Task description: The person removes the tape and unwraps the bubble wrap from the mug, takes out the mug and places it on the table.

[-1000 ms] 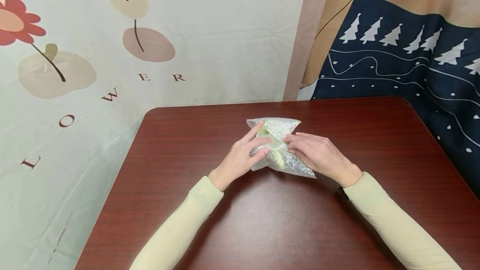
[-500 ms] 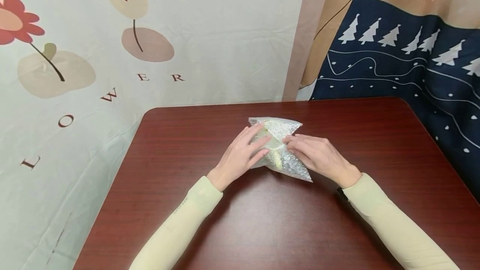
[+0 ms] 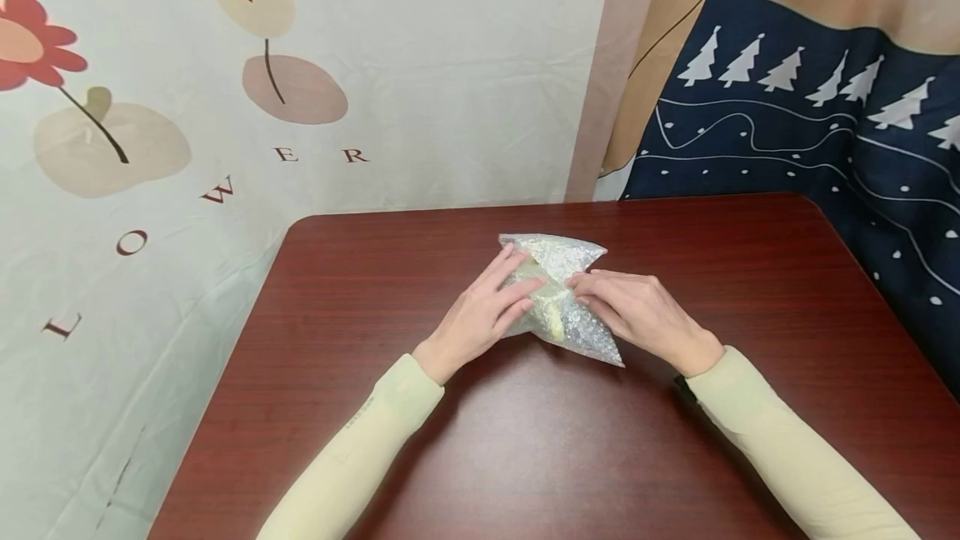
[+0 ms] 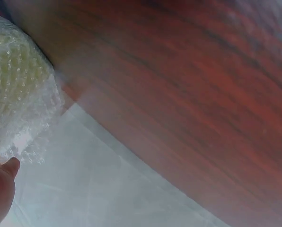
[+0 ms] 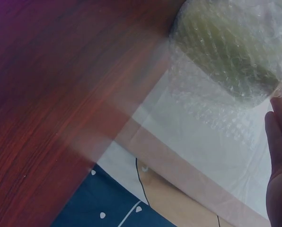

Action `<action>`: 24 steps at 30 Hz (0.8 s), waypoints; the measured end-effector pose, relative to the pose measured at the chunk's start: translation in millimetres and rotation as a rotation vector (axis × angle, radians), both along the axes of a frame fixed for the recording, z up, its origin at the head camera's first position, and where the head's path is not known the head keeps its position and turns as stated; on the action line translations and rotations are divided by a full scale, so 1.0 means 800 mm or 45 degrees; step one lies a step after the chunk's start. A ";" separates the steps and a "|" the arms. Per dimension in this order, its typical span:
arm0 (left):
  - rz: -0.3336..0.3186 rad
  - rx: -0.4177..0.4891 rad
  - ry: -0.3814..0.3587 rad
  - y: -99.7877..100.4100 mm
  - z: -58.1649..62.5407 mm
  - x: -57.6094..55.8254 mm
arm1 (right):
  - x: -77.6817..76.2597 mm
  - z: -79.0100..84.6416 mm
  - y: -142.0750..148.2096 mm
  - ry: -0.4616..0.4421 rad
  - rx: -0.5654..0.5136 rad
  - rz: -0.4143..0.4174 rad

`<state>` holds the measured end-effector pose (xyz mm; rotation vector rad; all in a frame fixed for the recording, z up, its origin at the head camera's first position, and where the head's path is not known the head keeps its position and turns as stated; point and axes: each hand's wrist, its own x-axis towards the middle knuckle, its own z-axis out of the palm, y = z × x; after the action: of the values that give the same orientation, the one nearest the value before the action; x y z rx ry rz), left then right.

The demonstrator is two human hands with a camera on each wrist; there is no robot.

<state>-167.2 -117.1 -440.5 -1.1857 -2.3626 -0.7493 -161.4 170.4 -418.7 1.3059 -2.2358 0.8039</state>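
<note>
A bubble-wrapped bundle (image 3: pixel 558 257) lies near the far middle of the table, with something yellow-green showing through the clear wrap. My left hand (image 3: pixel 476 307) rests on its left side, fingers spread over the wrap. On the right, my right hand (image 3: pixel 637 307) pinches the wrap where the bundle narrows; its fingertips lie close together. In the left wrist view, a fingertip (image 4: pixel 11 166) touches the lower edge of the wrap (image 4: pixel 27 94). The right wrist view shows a rounded green shape inside the bubble wrap (image 5: pixel 226 52), fingertips at its edge. What exactly is wrapped cannot be made out.
The dark red-brown table (image 3: pixel 570 448) has rounded far corners. Behind it hangs a pale cloth (image 3: pixel 450 107) with flowers and letters. A navy cloth (image 3: pixel 750 132) with white trees hangs at the right.
The bundle has turned slightly, its lower right corner shifting left and toward me. The left hand's fingers have shifted a little on the wrap; the right hand has hardly moved.
</note>
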 end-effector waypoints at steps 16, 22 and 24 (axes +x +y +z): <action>0.058 -0.029 -0.163 0.000 0.009 0.007 | 0.000 0.001 -0.004 -0.010 -0.028 -0.033; 0.057 -0.026 -0.164 0.000 0.009 0.008 | 0.000 0.000 -0.003 -0.008 -0.049 -0.050; 0.054 -0.022 -0.162 0.000 0.009 0.008 | 0.001 0.000 -0.003 -0.009 -0.053 -0.060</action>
<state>-160.5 -116.9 -433.6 -1.1221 -2.4937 -0.8138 -160.8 167.8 -418.9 1.2282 -2.2347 0.8339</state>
